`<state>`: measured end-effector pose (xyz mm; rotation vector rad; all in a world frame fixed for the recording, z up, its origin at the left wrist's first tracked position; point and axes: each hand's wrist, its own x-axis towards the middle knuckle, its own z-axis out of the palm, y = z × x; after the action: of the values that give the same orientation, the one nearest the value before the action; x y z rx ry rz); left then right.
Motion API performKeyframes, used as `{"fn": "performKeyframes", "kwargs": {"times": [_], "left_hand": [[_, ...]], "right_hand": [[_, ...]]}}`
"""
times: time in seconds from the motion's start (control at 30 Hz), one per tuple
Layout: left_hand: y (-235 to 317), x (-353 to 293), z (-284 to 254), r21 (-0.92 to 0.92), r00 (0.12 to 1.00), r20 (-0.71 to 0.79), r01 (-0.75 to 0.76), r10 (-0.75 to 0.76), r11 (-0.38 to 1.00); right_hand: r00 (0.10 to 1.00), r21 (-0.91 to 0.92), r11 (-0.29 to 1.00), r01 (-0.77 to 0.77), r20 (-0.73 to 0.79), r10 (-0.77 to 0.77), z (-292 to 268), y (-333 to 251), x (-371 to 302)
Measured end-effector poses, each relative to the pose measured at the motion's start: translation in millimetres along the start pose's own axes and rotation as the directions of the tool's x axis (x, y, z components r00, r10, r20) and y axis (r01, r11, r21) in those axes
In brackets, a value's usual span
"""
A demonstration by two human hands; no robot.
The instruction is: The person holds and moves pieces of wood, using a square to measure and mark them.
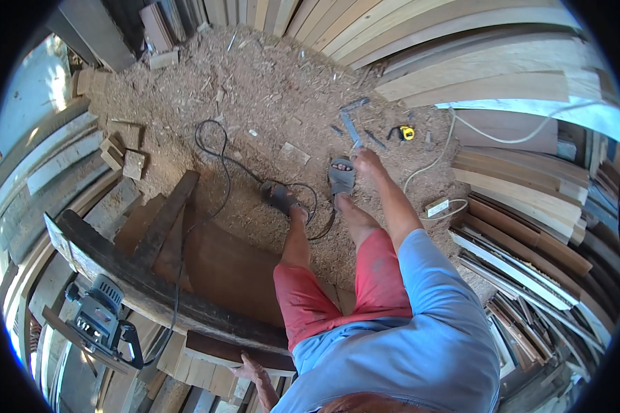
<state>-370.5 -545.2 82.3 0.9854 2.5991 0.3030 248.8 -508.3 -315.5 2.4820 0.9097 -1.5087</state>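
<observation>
My right hand (366,161) reaches down to the sawdust-covered ground beside my right foot. Its fingers are closed at the free end of a try square (350,128), a grey metal blade with a dark stock. Near it lie a thin dark pencil-like stick (375,139) and a yellow and black tape measure (406,133). Low in the picture, my left hand (252,372) rests with fingers spread against the edge of a brown board (234,350). Part of that hand's underside is hidden.
A grey-blue corded power tool (102,318) stands at the left by a long dark beam (138,289). Its black cable (229,162) loops across the ground near my feet. A white extension socket (437,206) lies at right. Stacked planks (475,62) line the sides.
</observation>
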Motion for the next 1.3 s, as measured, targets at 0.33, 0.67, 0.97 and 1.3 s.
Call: {"fn": "performKeyframes", "kwargs": {"times": [0.33, 0.67, 0.97, 1.3], "left_hand": [[14.6, -13.2, 1.1, 0.169, 0.981, -0.182, 0.091, -0.060, 0.981], [-6.4, -6.3, -7.6, 0.066, 0.980, -0.192, 0.073, -0.059, 0.995], [31.2, -10.9, 5.4, 0.002, 0.994, -0.074, 0.083, -0.083, 0.997], [-0.6, 3.6, 0.6, -0.099, 0.994, 0.067, -0.080, 0.087, 0.992]], "right_hand": [[0.940, -0.101, 0.941, -0.323, -0.149, 0.306, 49.8, 10.9, 146.8], [0.875, -0.018, 0.886, -0.464, -0.165, 0.455, 58.3, -22.2, 147.3], [0.939, 0.089, 0.953, -0.291, -0.164, 0.302, 92.6, -19.4, 125.0], [0.931, 0.831, 0.556, 0.015, -0.214, 0.294, 17.9, -72.4, -76.9]]}}
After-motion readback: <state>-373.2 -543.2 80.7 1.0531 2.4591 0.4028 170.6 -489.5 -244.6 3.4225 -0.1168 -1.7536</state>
